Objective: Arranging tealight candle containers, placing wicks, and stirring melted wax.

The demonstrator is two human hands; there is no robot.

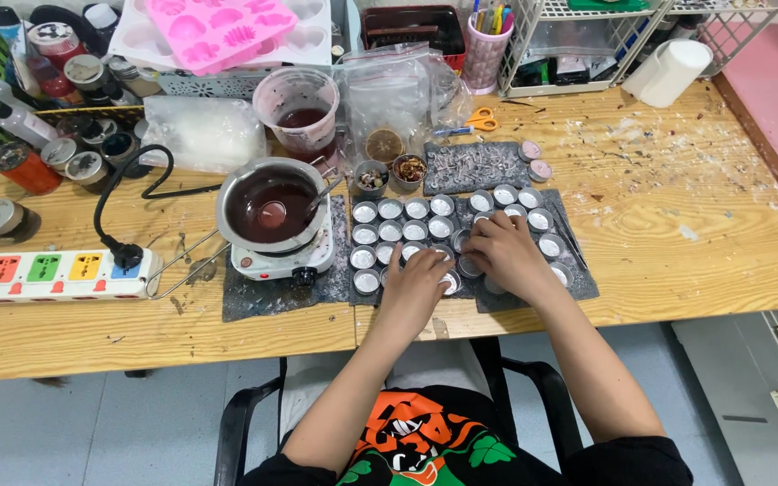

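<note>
Melting pot, power strip, scissors and pink mould

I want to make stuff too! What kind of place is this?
Probably a home candle-making bench: small round metal cups under both hands, a steel melting pot of dark liquid on a white hotplate, and a pink silicone mould.

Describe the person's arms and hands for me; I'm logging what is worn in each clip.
Both arms are bare from the short sleeves down, with no gloves. The left hand and right hand show no rings, watch or bracelets that I can make out. The person wears a black short-sleeved shirt with an orange, green and white graphic print on the front.
</note>
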